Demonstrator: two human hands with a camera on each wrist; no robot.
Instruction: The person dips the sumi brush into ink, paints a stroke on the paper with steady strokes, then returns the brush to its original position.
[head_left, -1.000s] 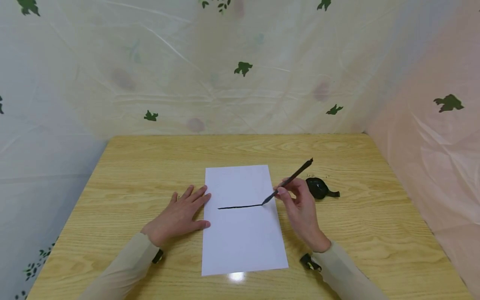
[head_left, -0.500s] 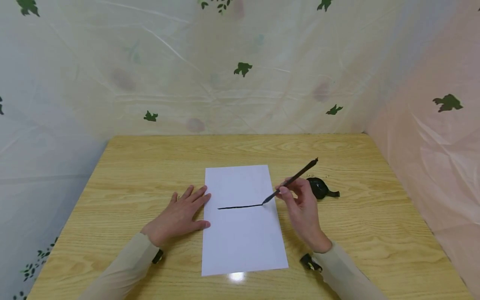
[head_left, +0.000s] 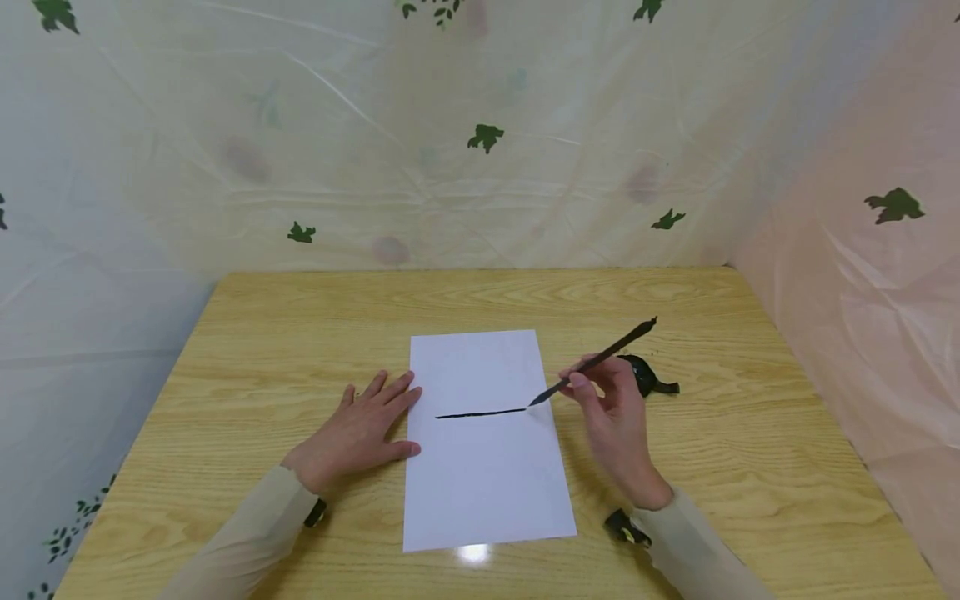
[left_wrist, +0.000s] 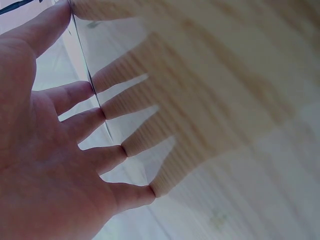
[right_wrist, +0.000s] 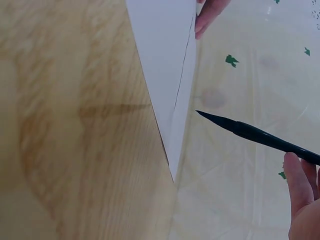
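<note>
A white sheet of paper (head_left: 487, 475) lies on the wooden table, with one black stroke (head_left: 480, 413) running across its middle. My left hand (head_left: 356, 433) lies flat with fingers spread, its fingertips and thumb on the paper's left edge. In the left wrist view the same hand (left_wrist: 65, 145) shows its palm side against the table. My right hand (head_left: 611, 425) pinches a dark brush (head_left: 600, 358) by its handle, slanting up to the right. The brush tip is just past the stroke's right end; in the right wrist view the brush (right_wrist: 250, 132) has its pointed tip raised off the paper.
A round black dish with a short handle (head_left: 645, 377) stands to the right, partly behind the right hand. The wooden table (head_left: 300, 308) ends at a pale plastic sheet (head_left: 480, 200) with green leaf prints. Dark straps sit at both wrists.
The right hand has moved slightly right with the brush, whose tip has left the stroke's end and whose handle leans lower. The left hand and paper have stayed in place.
</note>
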